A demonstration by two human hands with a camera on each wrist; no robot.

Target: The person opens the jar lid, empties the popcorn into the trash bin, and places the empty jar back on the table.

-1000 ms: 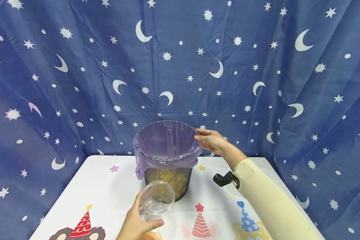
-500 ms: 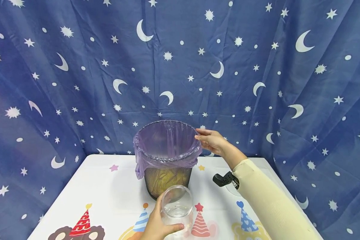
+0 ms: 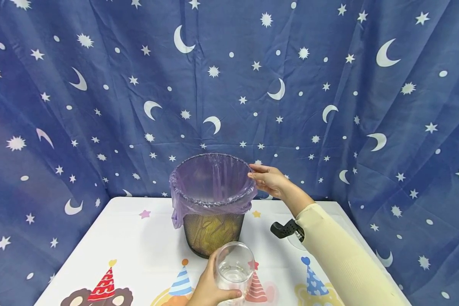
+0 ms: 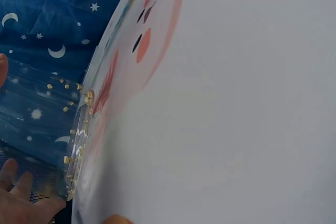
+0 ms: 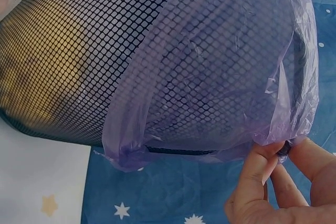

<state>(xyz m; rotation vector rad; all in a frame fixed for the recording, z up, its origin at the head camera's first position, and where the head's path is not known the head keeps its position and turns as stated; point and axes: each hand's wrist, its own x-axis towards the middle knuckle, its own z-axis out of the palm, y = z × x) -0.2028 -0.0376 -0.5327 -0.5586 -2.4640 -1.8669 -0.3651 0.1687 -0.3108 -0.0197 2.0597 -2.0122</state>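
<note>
A black mesh waste bin (image 3: 194, 231) stands mid-table, lined with a translucent purple bin bag (image 3: 214, 208) folded over its rim. Yellow stuff shows through the mesh in the lower part. My right hand (image 3: 269, 180) pinches the bag and rim at the bin's right side; the right wrist view shows thumb and fingertips on the bag edge (image 5: 273, 139). In front of the bin, my left hand (image 3: 208, 287) grips a clear round plastic container (image 3: 235, 265) by its side, mouth up. Small pale yellow crumbs (image 4: 66, 159) lie around the container's base in the left wrist view.
The white tablecloth (image 3: 137, 246) carries printed party hats and animal heads. Behind and beside the table hangs a blue curtain (image 3: 229, 85) with moons and stars. A black camera mount (image 3: 284, 229) juts from the right sleeve (image 3: 344, 259).
My left hand has carried the clear container rightward and slightly nearer the front edge, from the bin's front to its lower right. The right hand and bin stay put.
</note>
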